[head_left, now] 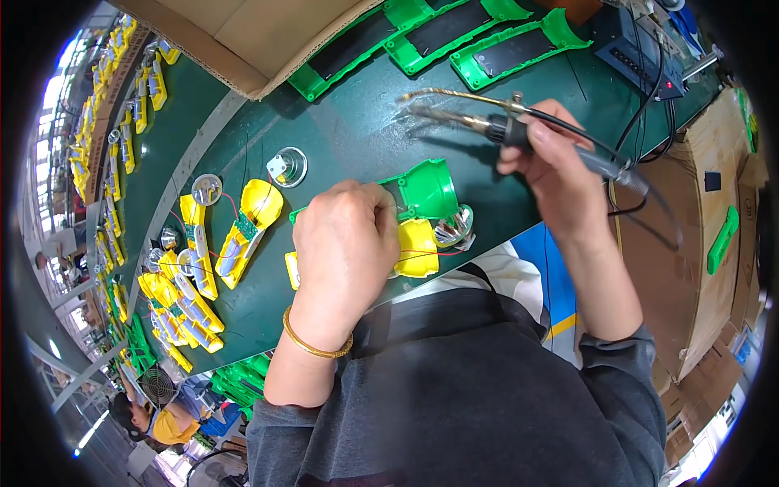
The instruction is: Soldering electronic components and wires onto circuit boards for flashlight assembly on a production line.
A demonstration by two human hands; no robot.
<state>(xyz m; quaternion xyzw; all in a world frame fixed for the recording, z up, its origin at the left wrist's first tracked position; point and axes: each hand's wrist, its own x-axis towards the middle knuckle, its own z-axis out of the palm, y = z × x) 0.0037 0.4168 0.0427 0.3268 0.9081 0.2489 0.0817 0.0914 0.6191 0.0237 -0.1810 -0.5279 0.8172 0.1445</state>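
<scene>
My right hand point(560, 174) is closed around the grey handle of a soldering iron point(599, 161), which has a thin solder-feed tube along it. Its tip points left over the green table, apart from the parts and slightly blurred. My left hand point(345, 235) is curled into a fist at the table's near edge, over a green plastic housing half point(430, 191) and a yellow housing half point(419, 247). Whatever the left fingers pinch is hidden beneath the hand. A shiny round reflector point(456, 226) with a red wire sits against the right end of the yellow half.
Wired yellow housings point(243, 231) and a loose reflector point(290, 167) lie to the left. Far off are several green housings point(519, 53) and an open cardboard box point(243, 40). A blue soldering station point(637, 61) trails cables at far right, above a carton point(657, 252).
</scene>
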